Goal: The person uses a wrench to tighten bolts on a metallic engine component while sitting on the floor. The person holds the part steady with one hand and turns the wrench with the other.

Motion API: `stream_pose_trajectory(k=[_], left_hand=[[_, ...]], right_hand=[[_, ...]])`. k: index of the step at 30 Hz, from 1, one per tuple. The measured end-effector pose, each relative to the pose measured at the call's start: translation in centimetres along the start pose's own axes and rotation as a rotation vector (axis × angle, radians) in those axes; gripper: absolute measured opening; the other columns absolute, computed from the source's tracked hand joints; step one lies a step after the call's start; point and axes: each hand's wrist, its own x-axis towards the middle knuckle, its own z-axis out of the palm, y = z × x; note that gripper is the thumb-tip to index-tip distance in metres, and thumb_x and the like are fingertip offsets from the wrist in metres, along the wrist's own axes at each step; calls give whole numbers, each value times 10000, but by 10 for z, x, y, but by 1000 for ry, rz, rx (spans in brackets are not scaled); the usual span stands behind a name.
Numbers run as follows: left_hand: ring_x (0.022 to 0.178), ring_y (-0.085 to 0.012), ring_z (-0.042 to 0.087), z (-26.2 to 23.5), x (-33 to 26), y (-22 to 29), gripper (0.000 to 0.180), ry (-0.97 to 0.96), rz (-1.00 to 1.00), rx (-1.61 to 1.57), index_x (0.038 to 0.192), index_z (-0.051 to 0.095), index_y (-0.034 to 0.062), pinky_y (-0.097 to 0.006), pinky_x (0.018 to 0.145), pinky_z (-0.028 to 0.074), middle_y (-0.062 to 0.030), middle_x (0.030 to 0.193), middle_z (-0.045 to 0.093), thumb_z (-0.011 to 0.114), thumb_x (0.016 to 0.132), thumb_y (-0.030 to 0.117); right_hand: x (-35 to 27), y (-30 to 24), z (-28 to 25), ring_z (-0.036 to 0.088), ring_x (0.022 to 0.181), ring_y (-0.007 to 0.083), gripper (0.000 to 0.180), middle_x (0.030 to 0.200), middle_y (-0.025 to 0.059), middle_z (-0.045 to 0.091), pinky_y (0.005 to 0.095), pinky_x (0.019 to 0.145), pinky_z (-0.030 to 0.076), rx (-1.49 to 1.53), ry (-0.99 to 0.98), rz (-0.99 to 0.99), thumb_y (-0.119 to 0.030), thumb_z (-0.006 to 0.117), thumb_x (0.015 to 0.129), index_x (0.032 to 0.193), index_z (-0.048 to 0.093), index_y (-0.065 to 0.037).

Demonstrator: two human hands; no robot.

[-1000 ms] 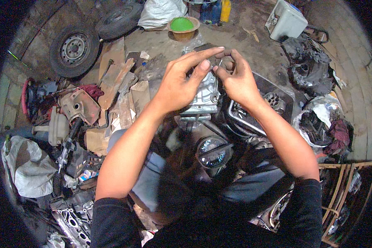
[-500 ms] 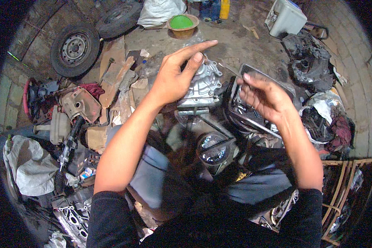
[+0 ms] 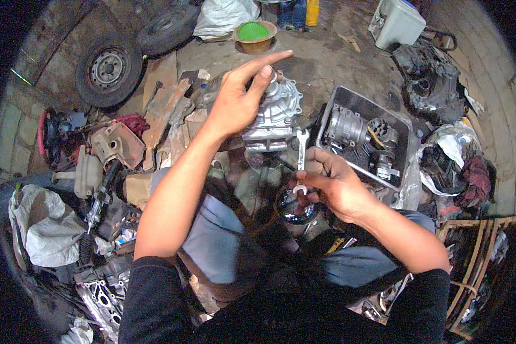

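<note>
Work on a workshop floor point(image 3: 322, 56), seen from above. A metal wrench point(image 3: 301, 153) is held upright by the right hand point(image 3: 330, 179), in front of the near side of a silver metal housing point(image 3: 280, 117) and just beyond the left edge of a dark tray point(image 3: 366, 104). The wrench is pinched between the right thumb and the bent fingers, with 1 open jaw directed away from the body and its lower end emerging below the thumb. The left hand point(image 3: 239, 98) is placed along the left side of the housing; its index finger is extended and its thumb is spread apart from it. The other left fingers are hidden, so their state cannot be told, nor whether the housing is touched. Within the tray, a ribbed cylindrical unit point(image 3: 348, 127) is set toward the left edge, a pulley part point(image 3: 382, 133) toward the right edge, and a smaller metal fitting point(image 3: 385, 167) near the near right corner. A round, dark, glossy object point(image 3: 295, 213) is seen between the knees, partly covered by the right hand. Toward the far edge of the floor, a bowl with a green insert point(image 3: 253, 32) is placed near a white sack point(image 3: 226, 18). At the left edge, 2 wheels point(image 3: 108, 69) are propped near the wall.
</note>
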Motion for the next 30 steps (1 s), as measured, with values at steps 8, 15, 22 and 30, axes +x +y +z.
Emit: stream_pose_trajectory(k=[8,15,22,30], left_hand=[[1049,-221,670,0,2,-1,510,-12,-1,11,1328,665,97,-374,1002,479,-131,1206,722,469,1061,485],[1033,-227,672,1,2,-1,506,12,60,17,1316,673,98,-384,996,486,-134,1204,721,474,1058,486],[1013,-231,683,-1,1,0,487,-2,20,7,1309,681,112,-387,970,497,-133,1167,730,484,1055,477],[1068,-242,679,1,3,-2,476,13,60,14,1305,684,111,-386,998,488,-132,1197,725,487,1056,465]], right_hand=[[25,1,7,677,769,149,184,913,74,688,314,658,583,-113,-73,-128,-160,633,1006,1118,575,-27],[29,2,24,700,805,182,199,929,91,679,364,680,615,150,-108,-160,-164,621,1015,1136,546,-26],[27,-2,29,697,822,186,182,931,66,649,372,690,610,180,-87,-125,-127,605,1013,1147,538,-24],[33,-4,31,711,801,229,177,959,116,684,393,693,618,243,-100,-104,-145,611,1009,1124,559,-21]])
